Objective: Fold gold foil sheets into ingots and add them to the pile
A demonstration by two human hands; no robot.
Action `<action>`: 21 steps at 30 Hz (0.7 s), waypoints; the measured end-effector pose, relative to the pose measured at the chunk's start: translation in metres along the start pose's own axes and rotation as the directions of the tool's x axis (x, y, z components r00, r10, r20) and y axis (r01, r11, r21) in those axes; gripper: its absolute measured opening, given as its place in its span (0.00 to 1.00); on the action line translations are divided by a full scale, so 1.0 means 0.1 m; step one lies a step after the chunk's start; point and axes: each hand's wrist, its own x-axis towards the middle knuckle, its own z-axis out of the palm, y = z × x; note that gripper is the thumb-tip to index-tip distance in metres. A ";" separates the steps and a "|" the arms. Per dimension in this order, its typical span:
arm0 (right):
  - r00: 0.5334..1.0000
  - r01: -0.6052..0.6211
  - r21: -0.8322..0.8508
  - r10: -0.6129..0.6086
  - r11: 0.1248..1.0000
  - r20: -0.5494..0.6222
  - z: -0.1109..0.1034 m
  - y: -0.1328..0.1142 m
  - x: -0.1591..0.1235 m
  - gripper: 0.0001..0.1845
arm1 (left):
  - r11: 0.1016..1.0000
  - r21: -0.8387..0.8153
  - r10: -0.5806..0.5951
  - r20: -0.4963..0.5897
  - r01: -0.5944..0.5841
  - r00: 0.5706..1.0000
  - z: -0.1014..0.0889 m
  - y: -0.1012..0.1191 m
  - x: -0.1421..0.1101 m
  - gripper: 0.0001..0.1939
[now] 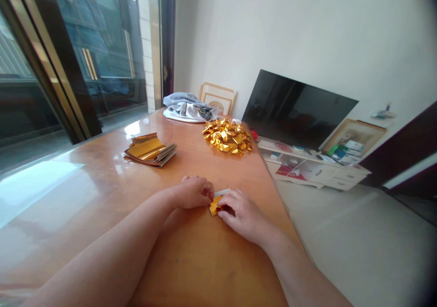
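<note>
A small sheet of gold foil paper (214, 205) with a pale strip along its far edge lies at the table's middle, partly hidden by my fingers. My left hand (193, 192) pinches its left side, thumb and fingertips together. From the right, my right hand (241, 210) grips the same sheet with curled fingers and thumb. Farther off to the left rests a stack of gold foil sheets (148, 150), its top sheets curling up. A heap of folded gold foil pieces (228, 136) sits beyond my hands, near the table's right edge.
The glossy wooden table (191, 261) ends on the right beside the tiled floor. Grey-blue cloth (187, 107) lies at its far end, with framed pictures (218, 97) behind. A television (297, 109) stands over a white cabinet (314, 170). Sliding glass doors (95, 38) are at left.
</note>
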 end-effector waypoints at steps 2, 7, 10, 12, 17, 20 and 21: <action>1.000 -0.003 -0.038 0.003 0.999 0.008 -0.01 0.02 0.00 0.06 | 1.000 0.008 -0.015 0.009 0.015 1.000 -0.01 0.02 0.00 0.09; 0.999 0.020 -0.112 -0.017 0.993 0.028 -0.01 0.04 -0.01 0.06 | 1.000 0.018 -0.020 0.021 0.020 1.000 -0.03 0.03 -0.01 0.08; 1.000 0.023 -0.151 -0.019 0.988 0.025 0.00 0.03 -0.01 0.07 | 0.999 0.026 -0.023 0.023 0.022 0.999 -0.03 0.02 -0.01 0.09; 1.000 0.013 -0.178 -0.011 0.984 0.011 0.01 0.02 -0.01 0.08 | 0.999 0.029 -0.023 0.027 0.023 0.999 -0.03 0.03 -0.01 0.09; 0.999 -0.013 -0.283 -0.001 0.959 -0.052 0.04 -0.03 0.01 0.08 | 0.999 0.043 -0.019 0.029 0.018 0.999 -0.03 0.03 -0.01 0.10; 0.997 -0.021 -0.351 -0.007 0.936 -0.078 0.05 -0.08 0.01 0.08 | 0.999 0.053 0.000 0.027 -0.002 1.000 -0.03 0.02 -0.01 0.10; 0.997 -0.021 -0.369 -0.010 0.929 -0.083 0.05 -0.09 0.01 0.09 | 0.998 0.057 0.006 0.026 -0.007 1.000 -0.03 0.02 -0.01 0.10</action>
